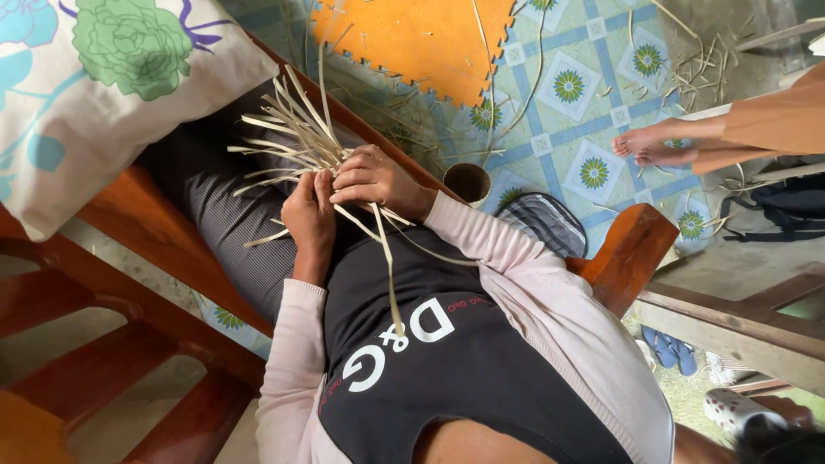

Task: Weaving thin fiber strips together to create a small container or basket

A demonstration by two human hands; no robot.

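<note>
Where the pale flat strips (292,137) cross each other is hidden under the fingers, so the weave itself is hard to make out. The left hand (311,216) is closed around the bundle of strips above the person's lap, and the right hand (371,178) pinches one strip beside it. One long strip (388,271) hangs over the dark shirt. A small round cup (467,181) stands on the tiled floor; its inside is too dark to see. An orange foam mat (412,39) has toothed edges.

Soft even daylight, faint shadows, sharp focus, no glare
</note>
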